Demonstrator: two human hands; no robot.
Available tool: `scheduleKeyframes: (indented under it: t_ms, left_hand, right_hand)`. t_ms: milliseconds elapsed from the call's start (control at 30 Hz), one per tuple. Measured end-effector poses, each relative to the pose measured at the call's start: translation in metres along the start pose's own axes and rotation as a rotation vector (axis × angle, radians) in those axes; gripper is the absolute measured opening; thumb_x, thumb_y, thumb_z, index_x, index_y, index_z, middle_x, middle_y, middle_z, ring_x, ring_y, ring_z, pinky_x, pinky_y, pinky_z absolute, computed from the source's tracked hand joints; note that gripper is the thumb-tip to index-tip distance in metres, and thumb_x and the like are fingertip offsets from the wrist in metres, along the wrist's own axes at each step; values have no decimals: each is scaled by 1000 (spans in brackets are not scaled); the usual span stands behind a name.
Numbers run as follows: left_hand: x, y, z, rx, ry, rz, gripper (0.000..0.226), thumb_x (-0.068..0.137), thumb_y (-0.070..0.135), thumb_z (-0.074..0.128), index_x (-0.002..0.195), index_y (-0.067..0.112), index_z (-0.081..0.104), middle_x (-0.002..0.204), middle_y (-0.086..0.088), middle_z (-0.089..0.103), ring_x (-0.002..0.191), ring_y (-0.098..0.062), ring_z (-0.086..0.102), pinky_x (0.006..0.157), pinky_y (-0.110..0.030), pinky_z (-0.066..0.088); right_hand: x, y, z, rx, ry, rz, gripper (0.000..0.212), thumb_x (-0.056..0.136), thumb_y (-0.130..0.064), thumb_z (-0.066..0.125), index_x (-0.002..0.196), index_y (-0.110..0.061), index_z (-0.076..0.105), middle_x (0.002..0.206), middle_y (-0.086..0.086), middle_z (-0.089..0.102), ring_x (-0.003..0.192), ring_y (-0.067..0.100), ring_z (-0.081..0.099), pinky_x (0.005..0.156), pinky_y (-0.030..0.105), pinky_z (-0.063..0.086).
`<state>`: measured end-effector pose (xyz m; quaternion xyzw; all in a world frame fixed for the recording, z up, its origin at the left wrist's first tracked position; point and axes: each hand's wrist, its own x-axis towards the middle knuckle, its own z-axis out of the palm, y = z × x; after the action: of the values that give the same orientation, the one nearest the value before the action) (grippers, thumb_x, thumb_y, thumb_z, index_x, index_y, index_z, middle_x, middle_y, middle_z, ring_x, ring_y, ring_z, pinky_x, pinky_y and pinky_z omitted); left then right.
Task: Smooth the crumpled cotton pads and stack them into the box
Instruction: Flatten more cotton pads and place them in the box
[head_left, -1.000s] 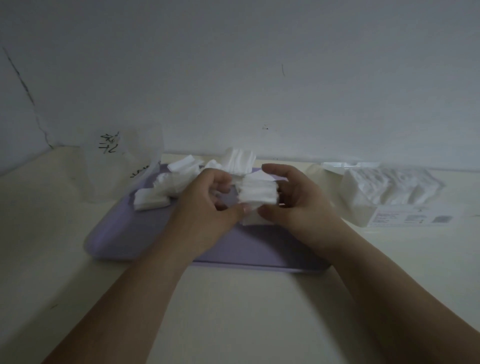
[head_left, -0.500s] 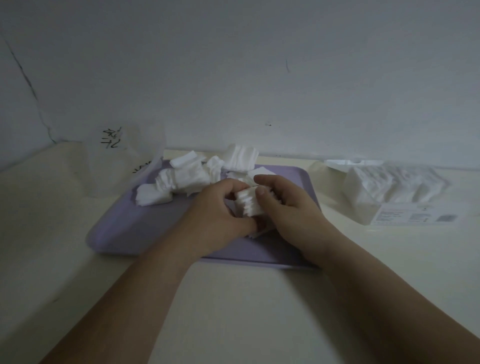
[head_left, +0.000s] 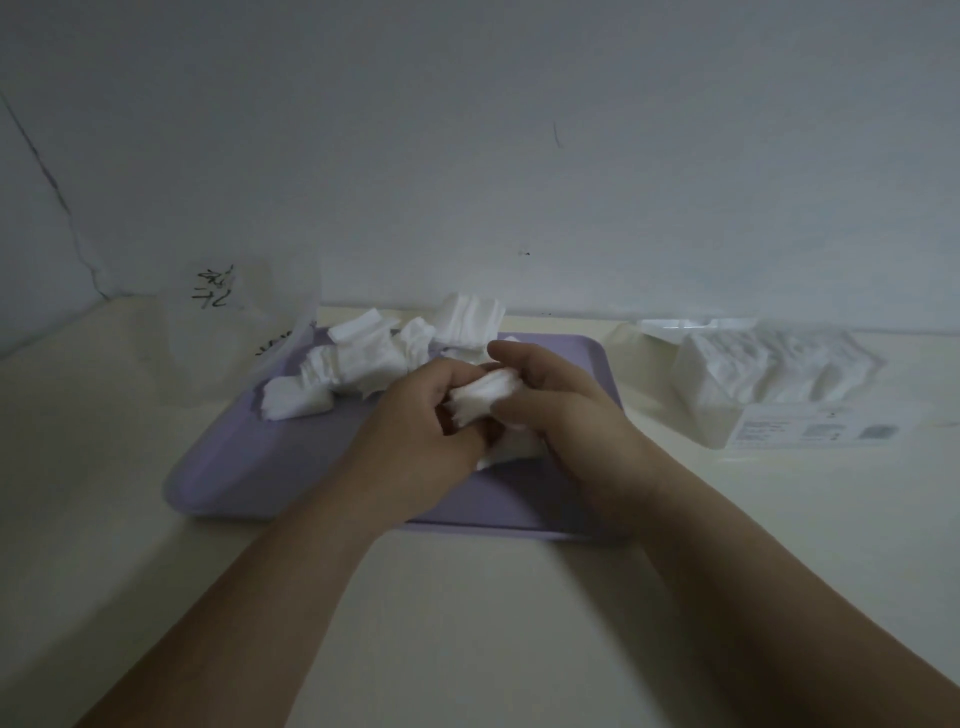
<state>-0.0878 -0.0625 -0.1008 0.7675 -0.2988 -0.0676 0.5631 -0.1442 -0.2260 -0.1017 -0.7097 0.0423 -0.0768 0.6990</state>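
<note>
Over the purple tray (head_left: 234, 467), head view: the left hand (head_left: 415, 415) and the right hand (head_left: 561, 415) met around a small bundle of cotton pads (head_left: 483, 397). The left hand's fingers were curled round the bundle's left side. The right hand pinched its right side between thumb and fingers. The bundle was held just above the tray, apart from the box (head_left: 769, 384), which stood on the table (head_left: 467, 623) to the right of the tray.

Progress, as judged: the box already held a row of white pads, so part of the stacking appeared done. A heap of crumpled pads (head_left: 374, 358) lay at the tray's far left, not yet handled, and the held bundle had not reached the box. A fair share of the work therefore seemed left.

Hidden or unclear: most fingertips lay behind the bundle or the other hand. The number of pads in the bundle, and whether they were smooth, could not be told. A white piece (head_left: 511, 449) under the hands was largely covered. Dim light blurred the box's clear walls. A plastic bag (head_left: 234, 322) stood left of the tray, its contents indistinct.
</note>
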Motion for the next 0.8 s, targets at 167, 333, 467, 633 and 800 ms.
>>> scheduleKeyframes:
  t_ms: [167, 333, 467, 633, 800]
  left_hand:
    - [4, 9, 1, -125, 50, -34, 35, 90, -6, 72, 108, 24, 70, 102, 3, 80, 98, -15, 76, 88, -29, 61]
    - [23, 14, 4, -63, 14, -64, 39, 82, 4, 81, 113, 23, 68, 104, 0, 80, 99, -20, 77, 91, -41, 61]
    - [33, 22, 3, -38, -35, -76, 37, 86, -3, 77, 117, 16, 68, 103, 1, 80, 96, -17, 77, 84, -32, 60]
    - [42, 28, 1, 34, -155, -63, 41, 86, 4, 79, 119, 24, 70, 113, 3, 78, 105, -14, 74, 90, -30, 58]
    - [65, 21, -1, 435, 64, 24, 34, 89, 10, 62, 113, 34, 68, 109, 19, 70, 97, -8, 68, 82, -24, 55]
  right_hand:
    - [-4, -10, -24, -310, 17, -98, 76, 75, -14, 87, 144, -22, 56, 125, 1, 70, 114, 15, 70, 107, 42, 54]
    - [-4, -11, -29, -346, 39, -111, 88, 72, -12, 94, 148, -29, 51, 131, -16, 65, 115, -2, 65, 100, 20, 53]
    - [-5, -14, -34, -263, 58, -108, 88, 70, -6, 94, 144, -28, 52, 128, -16, 65, 109, -3, 68, 86, 16, 54]
    - [3, -10, -42, -127, 189, -75, 74, 74, -9, 90, 140, -19, 58, 117, 4, 73, 103, 20, 75, 93, 37, 61]
    - [1, -13, -40, -224, 513, -80, 60, 91, -20, 75, 146, -16, 52, 120, -4, 63, 110, 16, 66, 95, 28, 52]
